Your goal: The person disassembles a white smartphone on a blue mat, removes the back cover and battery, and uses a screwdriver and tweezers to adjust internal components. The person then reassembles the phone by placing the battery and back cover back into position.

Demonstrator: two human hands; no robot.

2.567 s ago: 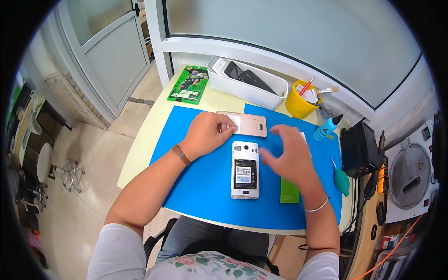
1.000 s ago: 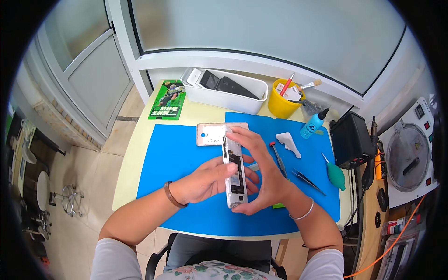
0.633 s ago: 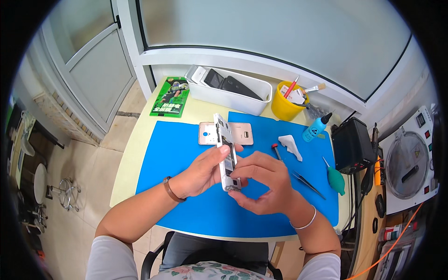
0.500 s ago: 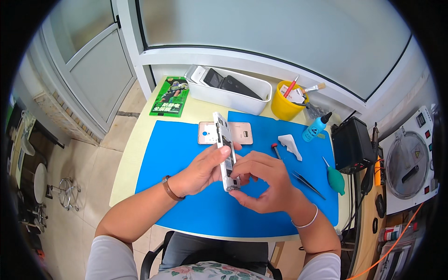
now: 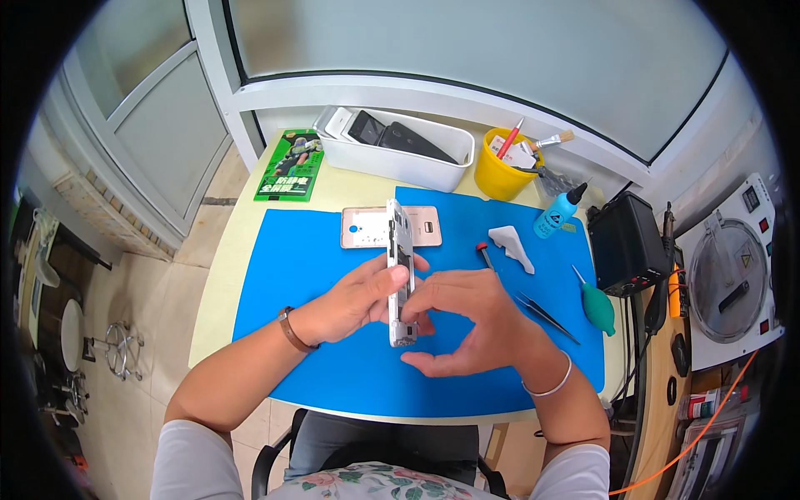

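Observation:
A white smartphone (image 5: 403, 335) with its back off stands tilted nearly edge-on above the blue mat (image 5: 287, 258), inner parts showing. My left hand (image 5: 346, 308) grips it around the middle, thumb across the near side. My right hand (image 5: 479, 312) is at the phone's lower right, bent fingers against it and thumb spread away below; the fingertips are partly hidden. Behind the phone, a pinkish-gold back cover (image 5: 362, 229) lies inside up on the mat. To the right of my hands are a red-ended screwdriver (image 5: 483, 253), black tweezers (image 5: 547, 317) and a crumpled white cloth (image 5: 511, 247).
A white bin (image 5: 392, 169) of phones, a green packet (image 5: 288, 167) and a yellow cup (image 5: 500, 179) of tools line the back. At right are a blue bottle (image 5: 557, 214), a green air blower (image 5: 597, 308), a black box (image 5: 627, 246) and a white machine (image 5: 729, 275).
My right thumb has come off the phone's lower end and spread away. The phone has turned more upright in my left hand. The whole view has shifted slightly.

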